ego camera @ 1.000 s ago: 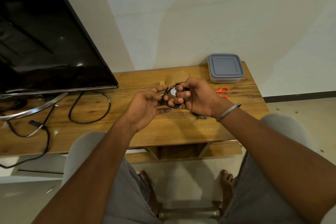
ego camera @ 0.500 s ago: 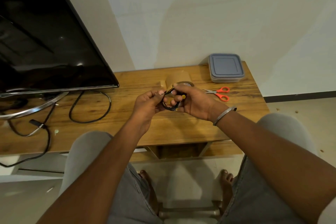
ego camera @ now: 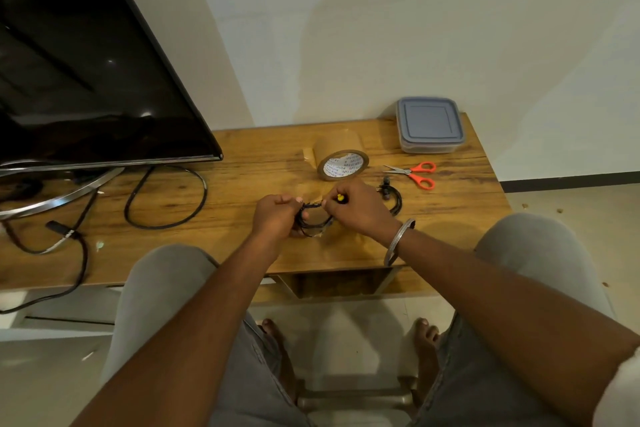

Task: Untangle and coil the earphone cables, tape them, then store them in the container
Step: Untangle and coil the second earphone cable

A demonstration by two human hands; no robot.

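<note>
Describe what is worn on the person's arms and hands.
The left hand and right hand are bare: no gloves. A plain silver bangle circles the right wrist. Forearms are unsleeved; a pale sleeve edge shows at the right upper arm.

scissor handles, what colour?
Orange-red handles on the scissors, with silver blades. The head view, the only one, shows them clearly.

so the surface point(ego camera: 242, 163) is warm wood grain, tape roll point(ego camera: 342, 163) is brown with a white printed core, scissors point(ego camera: 414, 173) have orange handles, container point(ego camera: 429, 124) has a grey-blue lid, earphone cable point(ego camera: 313, 218) is black with a yellow bit.
</note>
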